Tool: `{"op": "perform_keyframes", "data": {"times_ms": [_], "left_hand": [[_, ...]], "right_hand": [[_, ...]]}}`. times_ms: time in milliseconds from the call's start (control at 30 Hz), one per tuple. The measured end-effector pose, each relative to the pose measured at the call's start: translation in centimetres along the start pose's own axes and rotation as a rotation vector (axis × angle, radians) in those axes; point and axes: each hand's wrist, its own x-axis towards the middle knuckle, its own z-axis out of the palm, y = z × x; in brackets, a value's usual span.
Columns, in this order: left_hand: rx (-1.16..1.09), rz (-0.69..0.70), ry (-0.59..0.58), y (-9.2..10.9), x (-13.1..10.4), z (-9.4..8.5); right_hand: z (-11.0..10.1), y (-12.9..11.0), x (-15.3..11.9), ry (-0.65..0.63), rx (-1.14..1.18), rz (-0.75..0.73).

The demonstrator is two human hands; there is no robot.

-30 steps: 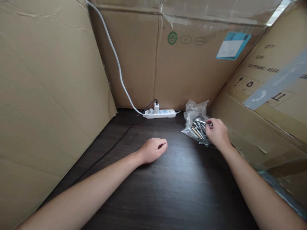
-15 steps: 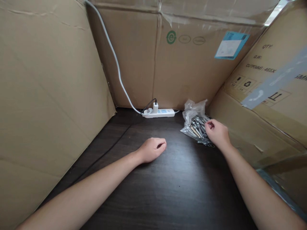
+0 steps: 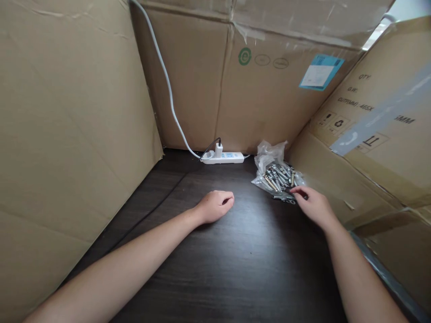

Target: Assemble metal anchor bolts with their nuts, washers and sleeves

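Note:
A clear plastic bag [image 3: 267, 157] lies open at the back right of the dark table, with several metal bolts [image 3: 278, 176] heaped in and on it. My right hand [image 3: 311, 204] is at the heap's front right edge, its thumb and forefinger closed at a small dark piece that is too small to name. Loosely curled, my left hand [image 3: 215, 206] rests on the middle of the table [image 3: 235, 269]; the inside of its fingers is hidden, so anything in it cannot be made out.
Behind my left hand lies a white power strip [image 3: 232, 157] with a plugged-in white adapter [image 3: 218, 150]. A white cord [image 3: 170, 96] and a black cable [image 3: 158, 204] run from it. Cardboard boxes stand at the left [image 3: 84, 134], back [image 3: 188, 67] and right [image 3: 377, 166].
My right hand has moved from the top of the bolts toward me and slightly right, uncovering more of the heap. My left hand has stayed in place. The view has shifted slightly.

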Motion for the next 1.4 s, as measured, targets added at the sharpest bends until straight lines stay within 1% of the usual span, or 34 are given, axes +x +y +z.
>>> {"op": "perform_keyframes", "data": {"times_ms": [67,133,200,267,400,467,600,733,900,1100,1400], "left_hand": [[0.002,0.001,0.0,0.0,0.0,0.0],[0.008,-0.003,-0.003,0.0,0.0,0.0],[0.017,-0.007,-0.006,0.1,0.1,-0.1],[0.023,-0.011,-0.016,0.2,0.1,-0.2],[0.019,-0.029,-0.041,0.6,0.1,-0.4],[0.019,-0.032,-0.043,0.7,0.2,-0.5],[0.016,-0.033,-0.046,0.6,0.2,-0.4],[0.025,-0.024,-0.038,0.5,0.2,-0.3],[0.019,-0.033,-0.042,0.5,0.2,-0.2],[0.026,-0.041,-0.038,0.6,0.2,-0.3],[0.021,-0.027,-0.042,0.5,0.2,-0.2]], "right_hand": [[-0.5,1.2,0.0,-0.003,-0.024,0.049],[-0.6,2.0,0.1,-0.05,-0.031,0.071],[-0.5,2.4,0.2,-0.11,-0.016,0.052],[-0.4,2.3,0.2,-0.141,-0.001,0.011],[-0.3,2.0,0.3,-0.141,-0.004,-0.039],[-0.4,2.2,0.4,-0.135,-0.03,-0.05],[-0.3,3.7,0.7,-0.09,-0.133,-0.069],[0.4,4.8,0.9,-0.122,-0.168,-0.059],[0.8,4.2,1.0,-0.13,-0.187,-0.052],[0.7,3.2,0.9,-0.126,-0.206,-0.146],[1.1,1.4,0.7,-0.108,-0.115,-0.174]]}}
